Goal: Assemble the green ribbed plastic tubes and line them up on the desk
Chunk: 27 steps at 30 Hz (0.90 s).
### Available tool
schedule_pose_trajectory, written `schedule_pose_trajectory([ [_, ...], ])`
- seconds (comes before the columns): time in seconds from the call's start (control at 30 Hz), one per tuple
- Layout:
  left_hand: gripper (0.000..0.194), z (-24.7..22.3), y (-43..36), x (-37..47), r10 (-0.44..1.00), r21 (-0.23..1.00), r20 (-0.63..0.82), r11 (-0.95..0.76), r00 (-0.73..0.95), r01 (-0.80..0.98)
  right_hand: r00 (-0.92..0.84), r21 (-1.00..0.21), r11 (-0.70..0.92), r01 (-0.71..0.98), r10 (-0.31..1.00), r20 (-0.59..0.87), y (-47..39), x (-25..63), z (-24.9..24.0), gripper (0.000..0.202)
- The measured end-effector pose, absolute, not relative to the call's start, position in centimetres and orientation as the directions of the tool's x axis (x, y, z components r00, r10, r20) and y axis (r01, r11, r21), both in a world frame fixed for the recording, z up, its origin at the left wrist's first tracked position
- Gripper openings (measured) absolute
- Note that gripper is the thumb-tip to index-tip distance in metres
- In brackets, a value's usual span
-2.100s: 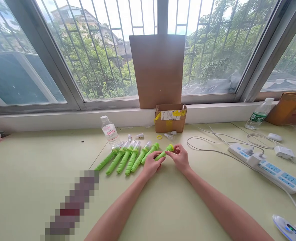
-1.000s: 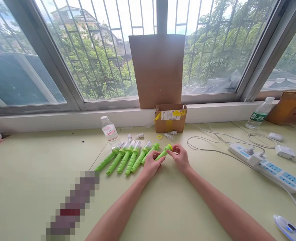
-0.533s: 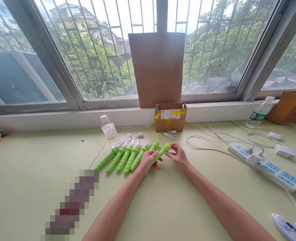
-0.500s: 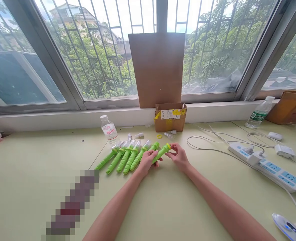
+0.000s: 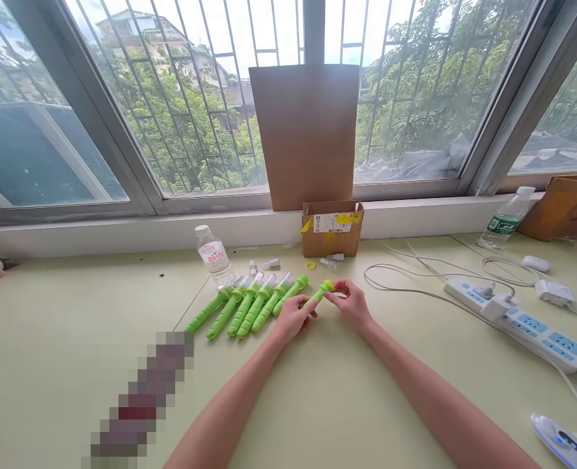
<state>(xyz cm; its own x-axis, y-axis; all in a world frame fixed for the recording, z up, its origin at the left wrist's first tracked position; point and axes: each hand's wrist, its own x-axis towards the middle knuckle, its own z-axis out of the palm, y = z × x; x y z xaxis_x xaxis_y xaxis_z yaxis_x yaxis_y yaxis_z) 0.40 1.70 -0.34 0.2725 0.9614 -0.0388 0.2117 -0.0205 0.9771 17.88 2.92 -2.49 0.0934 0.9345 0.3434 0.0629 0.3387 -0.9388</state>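
Note:
My left hand [image 5: 295, 318] is closed around the body of a green plastic tube [image 5: 318, 294], which tilts up to the right. A yellow ring [image 5: 328, 285] sits around the tube's upper end. The thumb and fingertips of my right hand [image 5: 351, 305] pinch at that ring. Left of my hands, several similar green tubes [image 5: 243, 311] lie side by side in a slanted row, most with clear ribbed tops. The nearest green tube [image 5: 291, 295] in the row has a bare green end. A loose yellow ring [image 5: 310, 266] and a clear cap piece [image 5: 328, 264] lie beyond my hands.
A small cardboard box [image 5: 331, 238] stands by the sill before an upright cardboard sheet [image 5: 308, 137]. One water bottle [image 5: 215, 257] stands behind the row, another bottle [image 5: 506, 218] at right. A power strip [image 5: 523, 326] with white cables [image 5: 415, 293] lies at right.
My left hand has shifted slightly right and down, uncovering more of the nearest tube in the row. The right fingers have changed position a little at the ring.

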Motion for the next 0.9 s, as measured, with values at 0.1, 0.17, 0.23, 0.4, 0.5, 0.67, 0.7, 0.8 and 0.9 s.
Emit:
schedule_pose_trajectory([
  [0.1,0.042,-0.32,1.89,0.21,0.944,0.983,-0.068,0.007,0.323,0.185,0.051,-0.935,0.353,0.027,0.934,0.354,2.88,17.77,-2.43,0.043],
  [0.17,0.043,-0.26,1.97,0.15,0.932,0.983,-0.087,0.023,0.353,0.182,0.043,-0.934,0.357,0.014,0.933,0.357,2.89,17.71,-2.48,0.043],
  [0.23,0.042,-0.19,2.04,0.09,0.932,0.981,-0.082,0.014,0.354,0.191,0.054,-0.934,0.356,0.024,0.932,0.357,2.89,17.67,-2.56,0.041],
  [0.4,0.045,-0.06,2.09,-0.11,0.953,0.978,-0.039,-0.025,0.302,0.205,0.093,-0.917,0.394,0.061,0.913,0.398,2.68,17.48,-2.61,0.035],
  [0.5,0.04,-0.06,1.93,-0.02,0.951,0.985,-0.037,-0.018,0.308,0.173,0.105,-0.909,0.409,0.079,0.904,0.416,2.6,17.43,-2.6,0.034],
  [0.67,0.041,-0.26,1.72,0.3,0.959,0.989,-0.024,-0.017,0.281,0.144,0.103,-0.92,0.379,0.095,0.916,0.388,2.75,17.66,-2.65,0.036],
  [0.7,0.041,-0.31,1.73,0.31,0.959,0.99,-0.029,-0.011,0.282,0.14,0.09,-0.922,0.375,0.095,0.919,0.383,2.78,17.72,-2.65,0.037],
  [0.8,0.041,-0.4,1.83,0.21,0.957,0.991,-0.054,0.016,0.287,0.134,0.033,-0.924,0.372,0.084,0.926,0.376,2.84,17.89,-2.66,0.038],
  [0.9,0.041,-0.46,1.93,0.12,0.951,0.99,-0.062,0.02,0.304,0.139,-0.01,-0.929,0.362,0.077,0.932,0.363,2.93,18.07,-2.74,0.036],
])
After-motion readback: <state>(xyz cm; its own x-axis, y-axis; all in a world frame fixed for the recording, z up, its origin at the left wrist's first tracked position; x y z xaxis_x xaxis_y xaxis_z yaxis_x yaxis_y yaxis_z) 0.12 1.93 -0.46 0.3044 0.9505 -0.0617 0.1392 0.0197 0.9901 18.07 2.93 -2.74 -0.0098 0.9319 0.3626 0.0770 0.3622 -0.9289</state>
